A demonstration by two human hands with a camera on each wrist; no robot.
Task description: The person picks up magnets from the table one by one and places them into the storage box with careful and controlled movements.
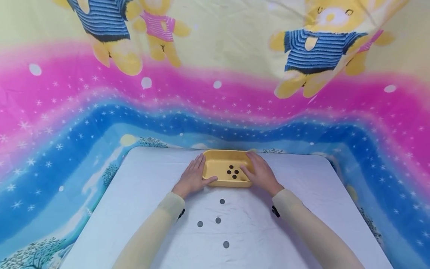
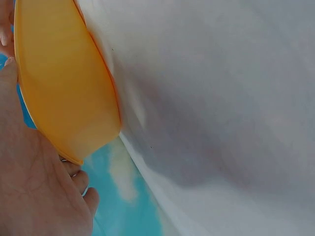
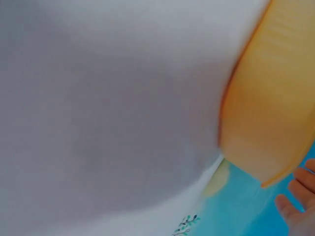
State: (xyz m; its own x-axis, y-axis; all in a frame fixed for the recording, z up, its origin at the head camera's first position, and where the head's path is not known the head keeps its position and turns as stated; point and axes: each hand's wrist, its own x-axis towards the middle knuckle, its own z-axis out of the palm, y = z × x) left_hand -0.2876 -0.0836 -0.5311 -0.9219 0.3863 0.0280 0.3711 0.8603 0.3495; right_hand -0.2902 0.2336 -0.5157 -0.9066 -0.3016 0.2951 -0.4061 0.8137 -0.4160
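A yellow rectangular tray (image 1: 215,184) sits at the far edge of the white table, with several dark round discs (image 1: 234,176) on its floor. My left hand (image 1: 191,178) holds its left end, thumb along the near rim and fingers at the side. The left wrist view shows that thumb at the tray's rim (image 2: 18,64), with the fingers (image 2: 81,182) beyond the corner. At the right end is my right hand (image 1: 263,175), thumb over the inside and fingers outside. Its loosely spread fingers (image 3: 300,194) appear just off the rim in the right wrist view.
Several grey discs lie scattered on the white tabletop (image 1: 151,170) between the forearms, one grey disc (image 1: 226,244) nearest the front. A printed cloth (image 1: 215,101) with bears and snowflakes hangs behind the table and around its sides.
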